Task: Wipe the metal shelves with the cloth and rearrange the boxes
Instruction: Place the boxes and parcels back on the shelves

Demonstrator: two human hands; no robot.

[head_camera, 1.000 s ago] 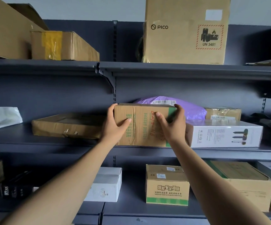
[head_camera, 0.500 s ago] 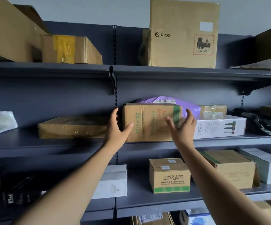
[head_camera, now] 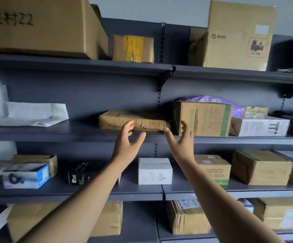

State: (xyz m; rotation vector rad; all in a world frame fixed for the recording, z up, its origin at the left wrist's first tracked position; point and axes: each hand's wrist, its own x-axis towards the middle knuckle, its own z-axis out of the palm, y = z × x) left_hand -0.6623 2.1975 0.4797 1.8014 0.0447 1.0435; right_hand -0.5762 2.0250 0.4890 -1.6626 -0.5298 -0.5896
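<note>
Both hands are open and hold nothing: the left hand (head_camera: 126, 146) and right hand (head_camera: 181, 143) are in front of the flat box (head_camera: 133, 120) on the middle shelf (head_camera: 54, 133).

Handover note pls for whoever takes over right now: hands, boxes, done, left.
Left grip: open, holds nothing, in front of the flat cardboard box.
Right grip: open, holds nothing, near the green-printed box.
Both boxes sit side by side on the middle shelf, white box further right.
Done: green-printed box is set on the shelf.
Left: cloth not in view, wiping unconfirmed; flat box probably next.
</note>
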